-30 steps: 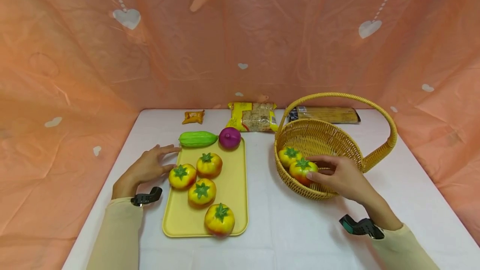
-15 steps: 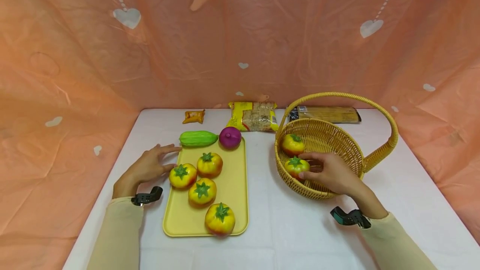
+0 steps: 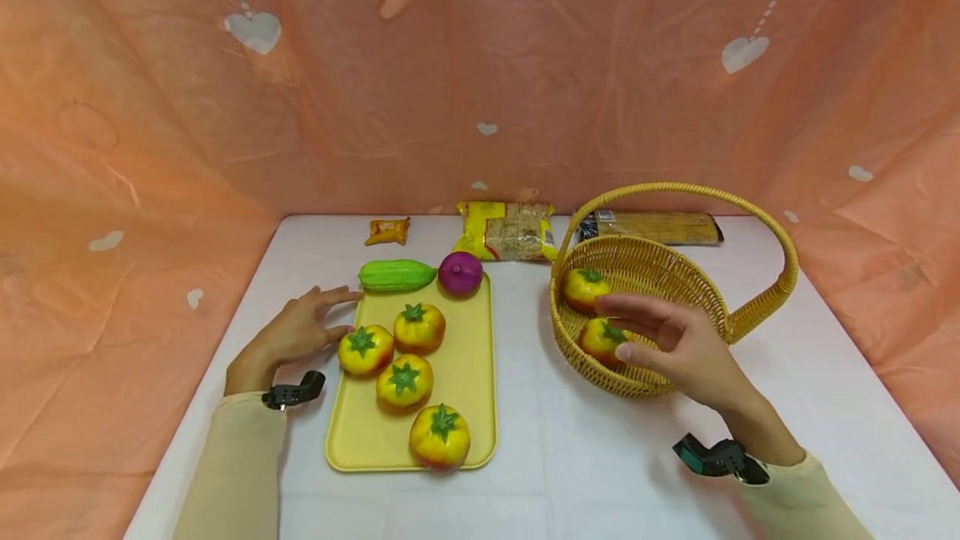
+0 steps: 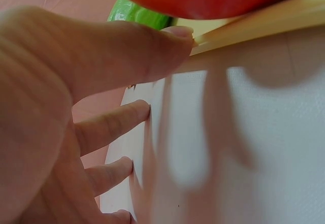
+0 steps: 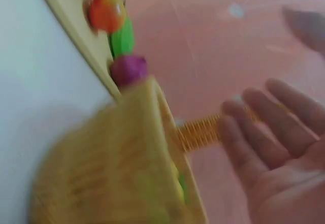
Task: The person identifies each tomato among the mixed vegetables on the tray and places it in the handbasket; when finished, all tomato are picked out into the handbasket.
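Observation:
My right hand (image 3: 678,344) hovers over the wicker basket (image 3: 637,386), its thumb and fingers spread apart and nothing between them. Inside the basket, on its left side, lie two yellow-red toy tomatoes with green leaf tops: a rear tomato (image 3: 587,288) and a front tomato (image 3: 602,342), the latter just beside my thumb. My left hand (image 3: 295,330) rests at the left edge of the yellow tray (image 3: 457,390). In the left wrist view its thumb touches the tray rim (image 4: 244,33), with the other fingertips on the white tablecloth. Near that thumb sits a tray tomato (image 3: 365,351).
More tomatoes (image 3: 405,382) lie on the tray. At its back end are a green gourd-like vegetable (image 3: 397,275) and a purple round vegetable (image 3: 460,273). Behind stand a small orange packet (image 3: 387,232), a yellow bag (image 3: 510,232) and a long noodle-like pack (image 3: 663,228). The basket handle (image 3: 675,188) arches up.
My right hand has let go of the front tomato in the basket and drawn back to the right. Both basket tomatoes now lie apart, one behind the other. My left hand has stayed put.

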The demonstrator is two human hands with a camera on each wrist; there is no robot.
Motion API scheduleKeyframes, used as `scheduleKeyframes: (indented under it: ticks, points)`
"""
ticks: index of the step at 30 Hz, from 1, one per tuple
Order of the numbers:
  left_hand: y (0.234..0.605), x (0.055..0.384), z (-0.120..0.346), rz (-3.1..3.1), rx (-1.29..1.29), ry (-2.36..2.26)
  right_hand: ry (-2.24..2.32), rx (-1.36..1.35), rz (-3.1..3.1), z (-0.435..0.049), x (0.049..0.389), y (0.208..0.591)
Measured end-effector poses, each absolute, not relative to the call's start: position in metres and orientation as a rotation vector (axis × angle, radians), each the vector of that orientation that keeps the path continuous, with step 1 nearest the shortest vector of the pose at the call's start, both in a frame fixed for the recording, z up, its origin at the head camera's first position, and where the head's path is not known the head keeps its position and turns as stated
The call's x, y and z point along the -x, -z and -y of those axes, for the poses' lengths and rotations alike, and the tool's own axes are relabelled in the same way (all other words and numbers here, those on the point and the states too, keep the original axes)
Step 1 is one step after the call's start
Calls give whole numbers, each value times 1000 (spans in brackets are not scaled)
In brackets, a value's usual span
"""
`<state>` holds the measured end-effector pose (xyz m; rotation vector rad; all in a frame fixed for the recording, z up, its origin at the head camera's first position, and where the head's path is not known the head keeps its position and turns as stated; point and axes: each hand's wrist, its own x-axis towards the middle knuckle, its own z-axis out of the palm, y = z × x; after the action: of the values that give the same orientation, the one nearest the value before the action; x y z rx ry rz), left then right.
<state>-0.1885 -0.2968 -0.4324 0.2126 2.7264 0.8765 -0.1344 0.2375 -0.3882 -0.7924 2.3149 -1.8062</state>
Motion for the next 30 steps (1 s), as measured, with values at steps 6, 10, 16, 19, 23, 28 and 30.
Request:
scheduleKeyframes:
  ticks: [6,10,16,19,23,28,30]
  points:
    - [432,189,298,-2734,-217,-859,1980,899,-1947,-208,123,398]
    - [432,190,298,-2731,-217,-864,1915,912,-1899,-184,116,413]
    - [433,190,298,-2734,-237,-869,1811,884,-1786,-151,111,435]
    - [433,190,298,-2740,-247,-863,1747,844,-1725,-137,108,442]
    - [433,190,297,-2734,-238,-865,1620,860,-1796,-119,103,447]
    - [432,190,297,-2732,-235,-867,1514,917,-1949,-100,101,451]
    - [432,190,297,-2733,-233,-868,1497,915,-1974,-93,101,451]
